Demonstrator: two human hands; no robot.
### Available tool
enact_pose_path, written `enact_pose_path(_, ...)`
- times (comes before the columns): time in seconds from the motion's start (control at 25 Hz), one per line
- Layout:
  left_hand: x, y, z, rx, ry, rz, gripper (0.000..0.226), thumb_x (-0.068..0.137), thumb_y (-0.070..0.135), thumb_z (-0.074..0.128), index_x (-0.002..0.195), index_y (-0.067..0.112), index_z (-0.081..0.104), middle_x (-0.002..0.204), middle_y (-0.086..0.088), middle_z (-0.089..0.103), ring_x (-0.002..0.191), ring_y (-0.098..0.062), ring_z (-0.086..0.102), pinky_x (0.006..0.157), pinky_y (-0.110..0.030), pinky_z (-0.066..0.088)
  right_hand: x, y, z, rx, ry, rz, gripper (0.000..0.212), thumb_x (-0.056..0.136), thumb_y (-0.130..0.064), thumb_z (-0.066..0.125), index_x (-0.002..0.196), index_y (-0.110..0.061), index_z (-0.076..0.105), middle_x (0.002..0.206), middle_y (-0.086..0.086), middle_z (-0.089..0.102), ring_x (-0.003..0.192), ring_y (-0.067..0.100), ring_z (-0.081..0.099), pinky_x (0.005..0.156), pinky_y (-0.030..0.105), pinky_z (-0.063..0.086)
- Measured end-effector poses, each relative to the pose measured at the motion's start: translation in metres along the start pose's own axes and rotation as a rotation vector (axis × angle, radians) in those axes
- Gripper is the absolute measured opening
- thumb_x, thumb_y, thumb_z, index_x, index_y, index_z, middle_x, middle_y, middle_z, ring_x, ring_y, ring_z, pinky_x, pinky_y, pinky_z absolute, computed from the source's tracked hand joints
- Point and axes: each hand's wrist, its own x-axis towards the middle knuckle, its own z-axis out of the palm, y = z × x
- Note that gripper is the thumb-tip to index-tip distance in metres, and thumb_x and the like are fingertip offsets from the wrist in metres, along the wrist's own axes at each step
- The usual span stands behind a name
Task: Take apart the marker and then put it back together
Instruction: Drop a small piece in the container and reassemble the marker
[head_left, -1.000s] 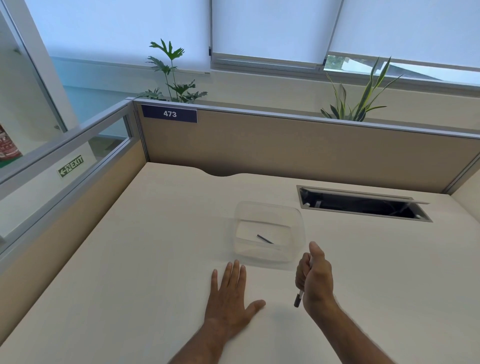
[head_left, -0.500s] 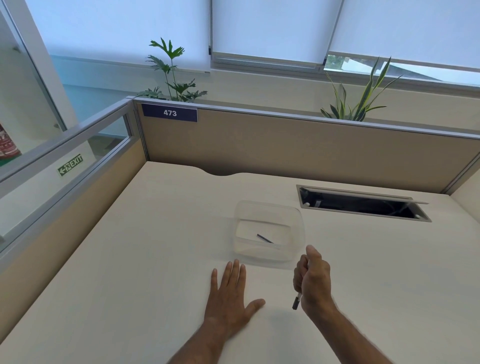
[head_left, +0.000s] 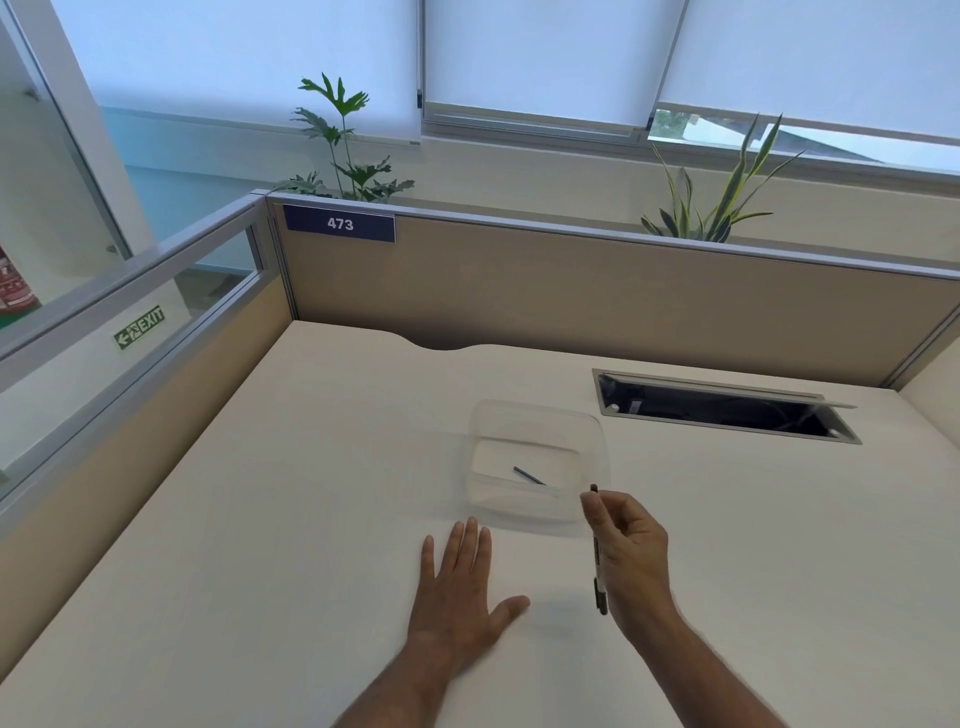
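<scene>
A person's left hand (head_left: 457, 587) lies flat on the pale, matte desk (head_left: 260, 519), fingers spread and holding nothing, while the right hand (head_left: 628, 545) pinches a slim marker (head_left: 598, 571) between thumb and fingertips, the pen nearly upright just above the desk, its dark top showing above the fingers and its dark lower end below the palm. Whether the marker is whole or partly stripped cannot be told from here; a thin dark rod (head_left: 529, 475), possibly one of its parts, lies loose on the floor of the clear plastic tub (head_left: 537, 415) just beyond the hands, which suggests the job sits somewhere between dismantling and rebuilding. The next move likely calls for the idle left hand to come up and steady the smooth, narrow barrel so a part can be pulled or pushed home. Farther back, an open metal-framed cable hatch (head_left: 727, 405) is cut into the desk; a beige fabric partition (head_left: 597, 291) carries a blue plate (head_left: 340, 224) reading 473, with leafy plants (head_left: 343, 150) and white roller blinds (head_left: 535, 57) behind
</scene>
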Motion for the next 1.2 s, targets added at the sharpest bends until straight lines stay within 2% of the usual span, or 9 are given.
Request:
enact_pose_path(0.12,0.000,0.001,0.000,0.006,-0.008,0.004,0.101,0.080,0.082,0.005,0.152,0.013,-0.012,0.163,-0.006,-0.018,0.148,-0.021,-0.022,0.111,-0.053,-0.024,0.002,0.002,-0.012,0.026,0.019,0.047,0.019,0.075,-0.028,0.082,0.077,-0.012,0.071,0.064,0.000,0.061,0.055,0.012,0.051,0.059,0.027,0.045)
enact_pose_path(0.24,0.001,0.001,0.000,0.013,-0.009,0.001,0.102,0.078,0.082,0.002,0.153,0.014,-0.011,0.163,-0.006,-0.017,0.148,-0.021,-0.021,0.112,-0.054,-0.023,-0.005,0.010,-0.026,-0.052,0.022,0.094,0.016,0.073,-0.015,0.085,0.072,-0.009,0.070,0.058,0.007,0.068,0.049,0.019,0.061,0.050,0.031,0.046)
enact_pose_path(0.4,0.001,0.001,0.001,0.014,-0.010,0.000,0.103,0.077,0.082,0.000,0.153,0.014,-0.011,0.163,-0.006,-0.017,0.149,-0.021,-0.020,0.112,-0.054,-0.021,-0.020,0.029,-0.039,-0.182,0.067,0.199,0.024,0.070,-0.006,0.086,0.063,-0.003,0.064,0.058,0.015,0.071,0.055,0.030,0.072,0.050,0.035,0.053)
enact_pose_path(0.52,0.001,0.001,0.002,0.014,-0.011,-0.001,0.103,0.077,0.082,0.000,0.153,0.014,-0.010,0.163,-0.006,-0.016,0.149,-0.021,-0.019,0.111,-0.053,-0.024,-0.034,0.044,-0.045,-0.275,0.100,0.239,0.032,0.070,-0.002,0.085,0.055,-0.005,0.057,0.055,0.012,0.071,0.054,0.030,0.072,0.050,0.037,0.057)
enact_pose_path(0.64,0.001,0.000,0.002,0.024,-0.011,-0.005,0.103,0.077,0.083,-0.002,0.153,0.014,-0.011,0.163,-0.006,-0.017,0.148,-0.021,-0.020,0.112,-0.054,-0.023,-0.042,0.051,-0.046,-0.502,0.079,0.241,0.032,0.069,-0.007,0.080,0.050,-0.010,0.054,0.051,0.005,0.070,0.052,0.026,0.070,0.058,0.042,0.061)
enact_pose_path(0.8,0.002,0.001,0.002,0.034,-0.016,-0.007,0.103,0.076,0.082,-0.003,0.152,0.014,-0.012,0.163,-0.005,-0.018,0.148,-0.020,-0.021,0.115,-0.056,-0.019,-0.043,0.046,-0.036,-0.927,-0.027,0.182,0.004,0.071,-0.024,0.070,0.070,-0.025,0.066,0.065,-0.006,0.073,0.071,0.017,0.068,0.068,0.030,0.053)
enact_pose_path(0.88,0.002,0.000,0.002,0.034,-0.017,-0.004,0.103,0.076,0.082,-0.003,0.152,0.013,-0.012,0.163,-0.005,-0.018,0.148,-0.020,-0.021,0.115,-0.056,-0.019,-0.042,0.046,-0.029,-1.109,-0.087,0.172,0.014,0.069,-0.030,0.061,0.075,-0.023,0.071,0.073,-0.005,0.071,0.074,0.022,0.065,0.064,0.028,0.050)
enact_pose_path(1.04,0.002,0.001,0.001,0.026,-0.021,0.001,0.103,0.076,0.083,-0.002,0.152,0.013,-0.013,0.163,-0.006,-0.019,0.148,-0.021,-0.022,0.110,-0.053,-0.026,-0.043,0.047,-0.015,-1.239,-0.134,0.202,0.022,0.063,-0.033,0.055,0.072,-0.019,0.069,0.064,-0.004,0.056,0.064,0.025,0.056,0.055,0.025,0.044)
enact_pose_path(1.2,0.002,0.000,0.001,0.023,-0.019,0.004,0.103,0.077,0.082,-0.002,0.152,0.013,-0.013,0.163,-0.006,-0.019,0.148,-0.022,-0.022,0.108,-0.053,-0.027,-0.043,0.052,-0.008,-1.256,-0.148,0.223,0.021,0.064,-0.029,0.055,0.074,-0.017,0.067,0.071,-0.002,0.062,0.069,0.025,0.061,0.056,0.026,0.046)
